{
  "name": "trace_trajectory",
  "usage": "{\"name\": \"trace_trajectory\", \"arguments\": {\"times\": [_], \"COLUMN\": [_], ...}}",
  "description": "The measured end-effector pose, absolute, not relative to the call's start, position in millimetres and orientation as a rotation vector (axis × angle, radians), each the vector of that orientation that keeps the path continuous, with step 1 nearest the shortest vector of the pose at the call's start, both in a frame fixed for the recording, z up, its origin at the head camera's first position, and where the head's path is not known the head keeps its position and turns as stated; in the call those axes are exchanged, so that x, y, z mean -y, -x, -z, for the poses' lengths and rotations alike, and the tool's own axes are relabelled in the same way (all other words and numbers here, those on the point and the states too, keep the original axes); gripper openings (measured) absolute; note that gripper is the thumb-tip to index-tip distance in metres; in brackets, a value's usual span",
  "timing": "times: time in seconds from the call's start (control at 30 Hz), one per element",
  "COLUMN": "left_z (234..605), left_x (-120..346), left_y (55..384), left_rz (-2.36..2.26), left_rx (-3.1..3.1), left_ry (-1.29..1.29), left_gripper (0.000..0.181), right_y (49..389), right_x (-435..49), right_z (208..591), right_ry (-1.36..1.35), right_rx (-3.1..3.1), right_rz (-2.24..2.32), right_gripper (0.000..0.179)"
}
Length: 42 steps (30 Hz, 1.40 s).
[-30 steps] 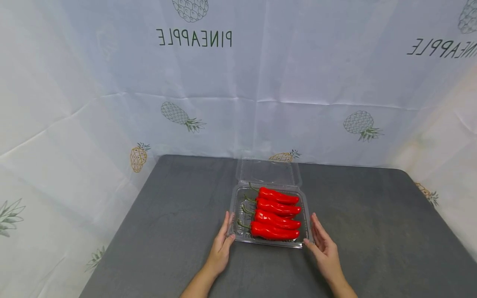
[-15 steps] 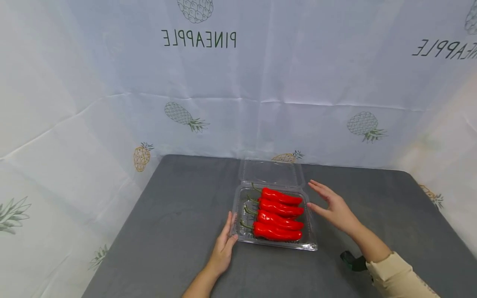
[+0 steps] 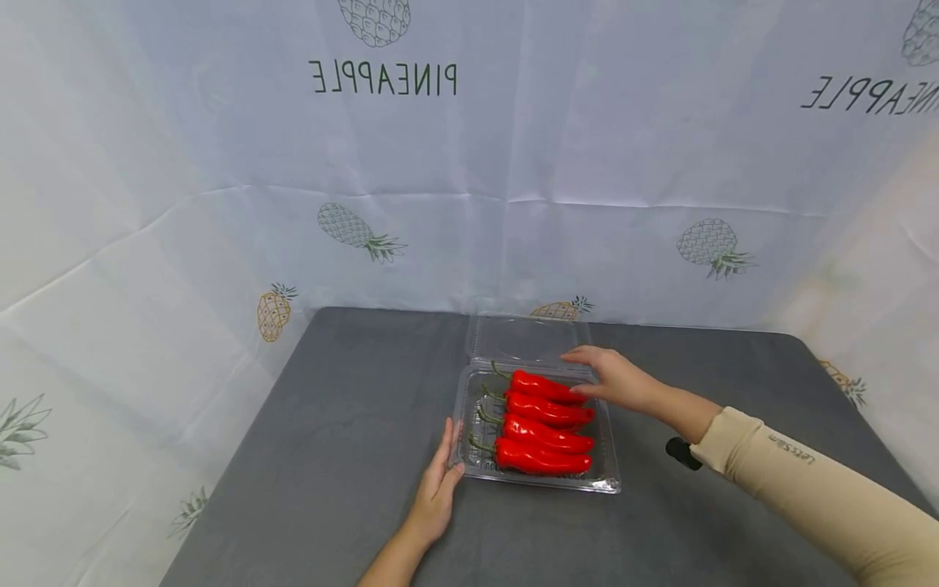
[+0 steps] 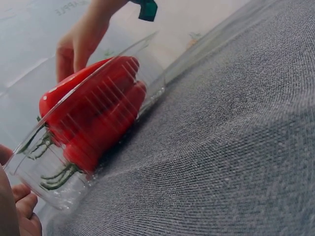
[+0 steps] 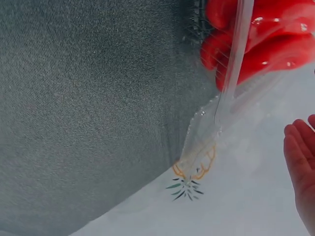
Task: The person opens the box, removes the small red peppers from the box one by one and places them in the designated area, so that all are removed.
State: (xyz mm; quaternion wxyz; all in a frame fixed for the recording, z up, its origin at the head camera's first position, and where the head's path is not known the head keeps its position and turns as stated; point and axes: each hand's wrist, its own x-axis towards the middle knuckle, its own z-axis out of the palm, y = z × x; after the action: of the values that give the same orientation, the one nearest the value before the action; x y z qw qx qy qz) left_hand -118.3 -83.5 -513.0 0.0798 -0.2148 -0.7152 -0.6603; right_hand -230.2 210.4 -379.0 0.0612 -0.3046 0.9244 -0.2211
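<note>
While the left hand [image 3: 434, 497] holds the left side of the clear box [image 3: 543, 481] near its front corner, with the thumb at the rim, the right hand [image 3: 612, 379] is over the far right part of the box, its thumb and fingers spread and gripping nothing; the red peppers [image 3: 543, 434] lie inside the box, stems toward its left side; whether the right hand touches them, I cannot tell; the transparent lid [image 3: 524, 338] is folded back, beyond the box.
</note>
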Motion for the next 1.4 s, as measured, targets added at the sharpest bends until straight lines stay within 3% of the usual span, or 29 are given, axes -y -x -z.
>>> {"name": "trace_trajectory", "arguments": {"times": [0.73,1.1,1.4], "left_z": [511,511,511], "left_x": [84,83,84], "left_y": [118,118,119], "left_rz": [1.998,1.982,1.983], "left_rx": [2.131,2.117,2.115], "left_ry": [0.649,0.655,0.648], "left_gripper": [0.058,0.058,0.058], "right_y": [245,253,253], "right_x": [-185,-181,-180], "right_z": [393,400,407], "right_ry": [1.078,1.107,1.125], "right_rx": [-2.601,-2.544,-2.545], "right_rz": [0.484,0.413,0.474], "right_gripper": [0.056,0.07,0.066]}}
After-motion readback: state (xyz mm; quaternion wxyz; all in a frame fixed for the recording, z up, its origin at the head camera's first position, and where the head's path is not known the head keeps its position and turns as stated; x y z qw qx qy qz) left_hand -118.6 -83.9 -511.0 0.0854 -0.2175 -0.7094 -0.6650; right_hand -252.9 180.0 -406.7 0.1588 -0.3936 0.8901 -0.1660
